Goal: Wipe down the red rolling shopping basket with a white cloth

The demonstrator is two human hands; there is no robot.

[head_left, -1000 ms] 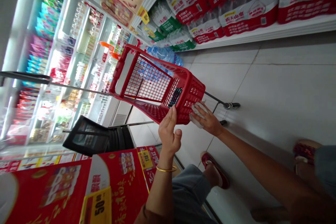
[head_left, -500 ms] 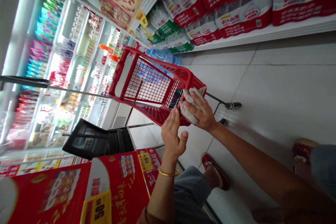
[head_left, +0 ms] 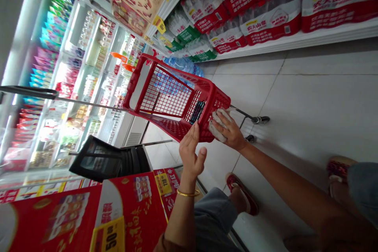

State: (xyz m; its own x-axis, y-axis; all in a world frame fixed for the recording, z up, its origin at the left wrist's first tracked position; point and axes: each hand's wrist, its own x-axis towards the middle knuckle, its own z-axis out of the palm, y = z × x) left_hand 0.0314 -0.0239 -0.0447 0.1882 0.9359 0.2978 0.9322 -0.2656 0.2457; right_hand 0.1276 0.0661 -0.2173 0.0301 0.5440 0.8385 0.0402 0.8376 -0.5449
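Observation:
A red wheeled shopping basket (head_left: pixel 209 86) with mesh sides is in the middle of the head view. My right hand (head_left: pixel 232 132) presses a greyish-white cloth (head_left: pixel 217 125) against the outside of its end wall, fingers curled over the fabric. My left hand (head_left: pixel 191 153), with a gold bangle at the wrist, has its fingers stretched and thumb apart. Its fingertips rest at the basket's near rim and hold nothing. Inside the basket, by the end wall, lies a dark bundle (head_left: pixel 197 112) whose kind I cannot make out.
Shrink-wrapped water bottle packs (head_left: pixel 268 27) line a low shelf along the top right. Red cartons (head_left: pixel 132 204) with price tags stand at the lower left. Black stacked baskets (head_left: pixel 109 159) are beside them. A lit display shelf (head_left: pixel 85 75) is at the left, tiled floor (head_left: pixel 310 118) at the right.
My right hand has slid the cloth from the basket's rim down onto the outside of the end wall. My left hand has stayed nearly in place.

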